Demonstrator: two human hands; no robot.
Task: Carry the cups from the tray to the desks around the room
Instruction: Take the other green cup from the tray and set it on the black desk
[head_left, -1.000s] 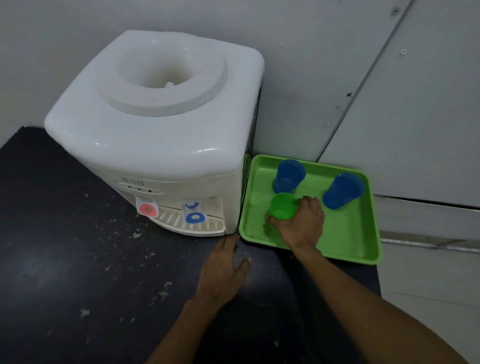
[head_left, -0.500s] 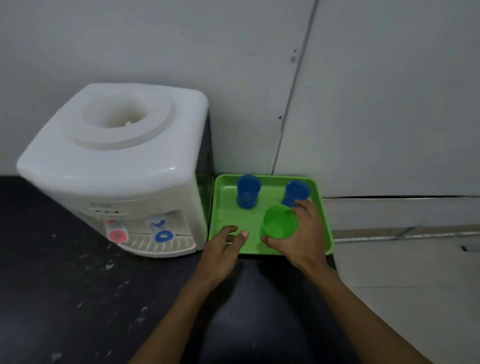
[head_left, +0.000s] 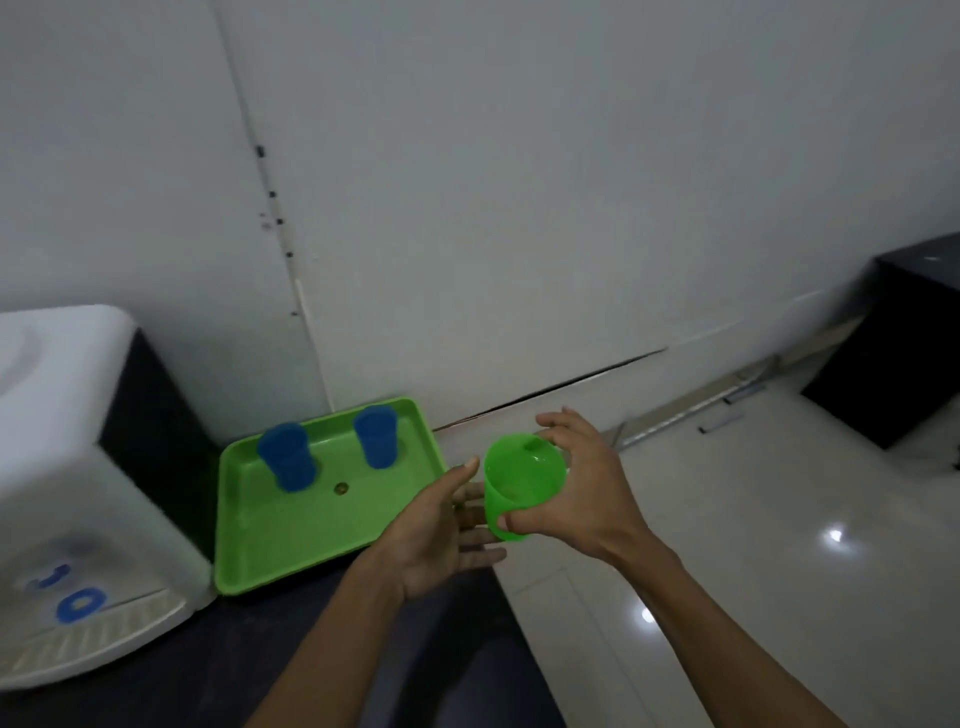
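A person's right hand (head_left: 582, 493) wraps its fingers and thumb round a green cup (head_left: 522, 483), held upright in the air just off the right edge of a green tray (head_left: 311, 535), past the end of the dark counter (head_left: 332, 649) and above the pale tiled floor (head_left: 727, 519). The left hand (head_left: 441, 530) is spread, palm up, beside and slightly under the cup; whether its fingertips touch the base cannot be told. Two blue cups (head_left: 287, 457) (head_left: 375, 436) stand mouth down on the tray, apart from each other near its far rim, next to a white water dispenser (head_left: 67, 493). The cup looks like thin, stiff plastic, likely light and smooth-walled, so a grip round the middle of the wall seems enough, with the free palm as a guard below. Its inside looks empty, though the view is too soft to be sure; if liquid is there, keeping it level matters. A dark desk (head_left: 904, 343) shows at far right.
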